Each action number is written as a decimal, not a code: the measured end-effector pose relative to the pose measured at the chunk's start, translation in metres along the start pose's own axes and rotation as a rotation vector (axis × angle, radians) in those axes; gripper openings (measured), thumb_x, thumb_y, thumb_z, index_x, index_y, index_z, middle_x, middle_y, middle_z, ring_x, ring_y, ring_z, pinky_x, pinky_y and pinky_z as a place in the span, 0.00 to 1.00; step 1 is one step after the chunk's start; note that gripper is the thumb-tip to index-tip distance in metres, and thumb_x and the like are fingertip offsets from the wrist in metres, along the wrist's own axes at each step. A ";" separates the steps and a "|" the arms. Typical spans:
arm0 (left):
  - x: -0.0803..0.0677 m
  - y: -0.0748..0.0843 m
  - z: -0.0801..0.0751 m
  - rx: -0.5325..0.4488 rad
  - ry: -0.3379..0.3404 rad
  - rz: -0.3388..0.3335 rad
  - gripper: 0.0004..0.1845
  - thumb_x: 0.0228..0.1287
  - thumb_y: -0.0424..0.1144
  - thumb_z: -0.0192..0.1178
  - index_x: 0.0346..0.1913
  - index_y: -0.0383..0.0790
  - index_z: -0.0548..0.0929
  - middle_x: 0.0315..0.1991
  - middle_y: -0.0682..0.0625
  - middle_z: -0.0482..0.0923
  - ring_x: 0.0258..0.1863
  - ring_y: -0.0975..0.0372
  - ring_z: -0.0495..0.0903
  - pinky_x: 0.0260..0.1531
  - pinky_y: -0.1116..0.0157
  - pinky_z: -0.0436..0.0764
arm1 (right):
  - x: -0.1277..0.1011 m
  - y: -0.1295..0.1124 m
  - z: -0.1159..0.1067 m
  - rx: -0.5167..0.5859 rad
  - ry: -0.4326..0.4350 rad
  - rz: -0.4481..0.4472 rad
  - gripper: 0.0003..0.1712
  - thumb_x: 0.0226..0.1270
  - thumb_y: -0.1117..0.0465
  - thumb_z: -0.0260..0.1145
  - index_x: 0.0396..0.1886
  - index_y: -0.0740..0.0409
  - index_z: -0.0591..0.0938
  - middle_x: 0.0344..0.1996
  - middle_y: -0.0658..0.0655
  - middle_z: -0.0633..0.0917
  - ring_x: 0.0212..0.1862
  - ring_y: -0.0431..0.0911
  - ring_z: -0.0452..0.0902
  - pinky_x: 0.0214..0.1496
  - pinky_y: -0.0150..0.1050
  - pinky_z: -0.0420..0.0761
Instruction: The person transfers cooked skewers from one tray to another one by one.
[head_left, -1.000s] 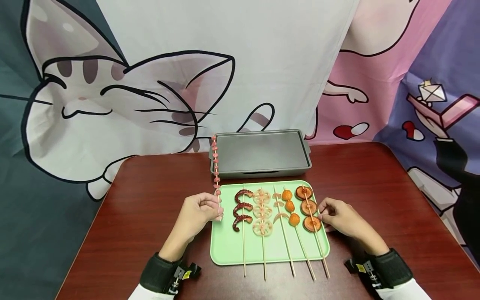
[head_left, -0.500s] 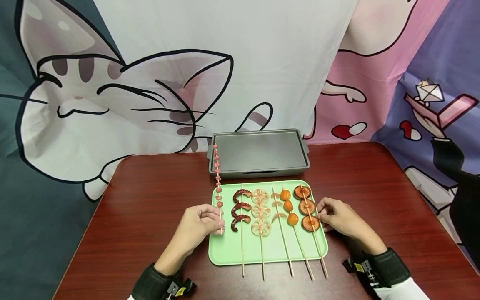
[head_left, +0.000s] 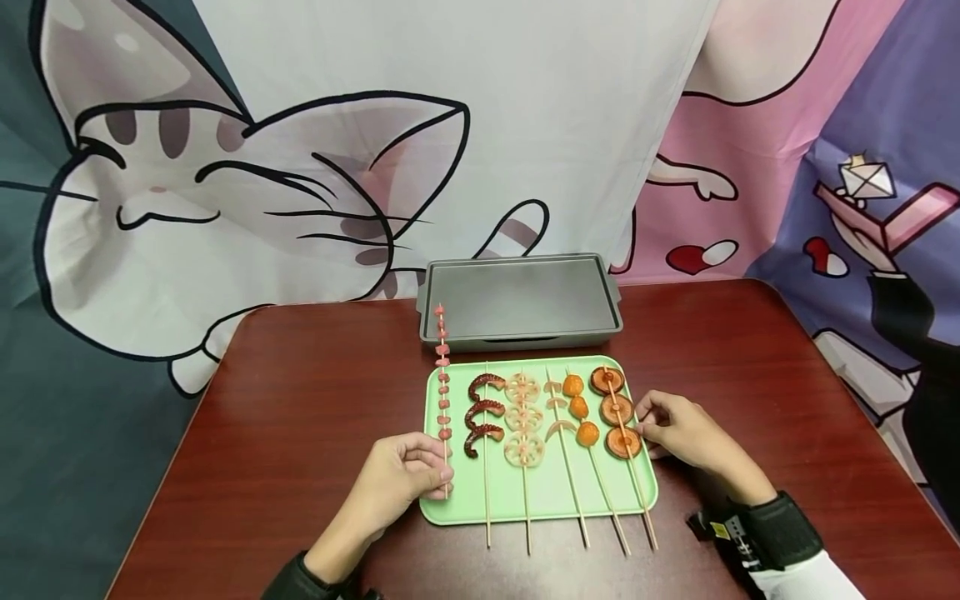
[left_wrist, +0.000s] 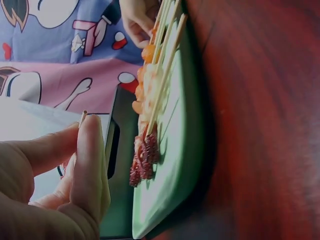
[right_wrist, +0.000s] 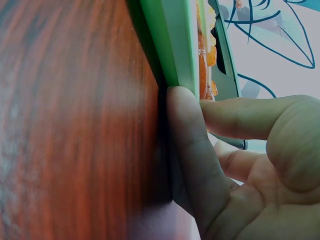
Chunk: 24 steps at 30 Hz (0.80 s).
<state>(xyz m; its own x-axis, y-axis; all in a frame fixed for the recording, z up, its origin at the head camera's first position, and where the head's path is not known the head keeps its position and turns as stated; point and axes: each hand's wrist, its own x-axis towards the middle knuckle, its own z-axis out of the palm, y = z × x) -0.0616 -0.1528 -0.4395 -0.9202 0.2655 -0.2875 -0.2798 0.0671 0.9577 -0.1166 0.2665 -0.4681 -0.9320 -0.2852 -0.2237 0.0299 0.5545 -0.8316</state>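
In the head view my left hand (head_left: 411,468) pinches the bare lower end of a skewer of small pink pieces (head_left: 442,375), over the left side of the green tray (head_left: 457,504). The skewer's stick end (left_wrist: 84,114) pokes out between thumb and finger in the left wrist view. My right hand (head_left: 678,429) grips the tray's right rim, thumb and finger on either side of it (right_wrist: 186,60). On the tray lie skewers of dark red tentacles (head_left: 486,410), lotus root slices (head_left: 524,417), pale curved pieces (head_left: 557,406), orange balls (head_left: 579,408) and brown mushroom caps (head_left: 617,410).
Behind the green tray stands a grey rectangular pan (head_left: 521,292) at the back of the reddish-brown table (head_left: 315,383). A printed cloth (head_left: 585,108) hangs behind the table. Stick ends overhang the tray's front rim.
My left hand has come down and slightly right with the pink skewer, toward the front of the tray. The right hand stays at the tray's right rim.
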 end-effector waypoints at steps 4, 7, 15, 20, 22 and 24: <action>-0.007 -0.006 0.001 0.003 -0.017 -0.013 0.18 0.60 0.22 0.69 0.49 0.14 0.77 0.30 0.44 0.85 0.26 0.62 0.88 0.33 0.63 0.92 | 0.000 0.000 0.000 0.005 -0.002 0.004 0.05 0.71 0.70 0.65 0.42 0.67 0.78 0.30 0.57 0.84 0.28 0.44 0.84 0.28 0.36 0.89; -0.011 -0.010 0.001 0.006 -0.029 -0.027 0.16 0.60 0.22 0.69 0.47 0.15 0.78 0.29 0.43 0.86 0.26 0.62 0.87 0.33 0.63 0.92 | 0.000 -0.001 0.000 0.009 0.000 0.004 0.05 0.72 0.69 0.65 0.43 0.66 0.78 0.31 0.57 0.84 0.29 0.44 0.84 0.28 0.36 0.89; -0.018 -0.023 0.003 0.037 -0.072 -0.042 0.12 0.61 0.21 0.67 0.44 0.16 0.78 0.28 0.43 0.86 0.26 0.62 0.87 0.32 0.62 0.92 | 0.000 0.000 0.000 0.009 -0.002 0.017 0.05 0.71 0.69 0.66 0.42 0.66 0.78 0.30 0.57 0.84 0.29 0.44 0.84 0.29 0.36 0.89; -0.022 -0.030 0.002 0.040 -0.087 -0.043 0.10 0.61 0.20 0.66 0.43 0.17 0.79 0.29 0.41 0.86 0.25 0.61 0.86 0.31 0.62 0.92 | 0.000 0.001 0.001 0.014 0.003 0.028 0.04 0.71 0.69 0.65 0.42 0.65 0.78 0.30 0.57 0.84 0.29 0.45 0.84 0.28 0.37 0.89; -0.024 -0.032 0.003 0.035 -0.095 -0.054 0.10 0.61 0.20 0.66 0.43 0.17 0.78 0.29 0.41 0.85 0.26 0.61 0.87 0.31 0.62 0.92 | 0.000 0.000 0.001 0.018 0.006 0.028 0.04 0.71 0.69 0.65 0.42 0.65 0.78 0.30 0.57 0.83 0.29 0.46 0.84 0.28 0.37 0.89; -0.026 -0.034 0.004 0.031 -0.103 -0.063 0.10 0.61 0.20 0.66 0.43 0.17 0.78 0.29 0.41 0.85 0.26 0.61 0.87 0.31 0.62 0.92 | 0.000 0.000 0.001 0.023 0.009 0.028 0.05 0.71 0.69 0.65 0.42 0.66 0.78 0.30 0.58 0.83 0.29 0.46 0.84 0.28 0.37 0.89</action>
<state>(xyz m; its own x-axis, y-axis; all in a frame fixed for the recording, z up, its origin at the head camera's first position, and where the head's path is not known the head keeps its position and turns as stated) -0.0271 -0.1583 -0.4649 -0.8679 0.3568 -0.3457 -0.3259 0.1162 0.9382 -0.1162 0.2659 -0.4686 -0.9340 -0.2626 -0.2421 0.0639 0.5442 -0.8365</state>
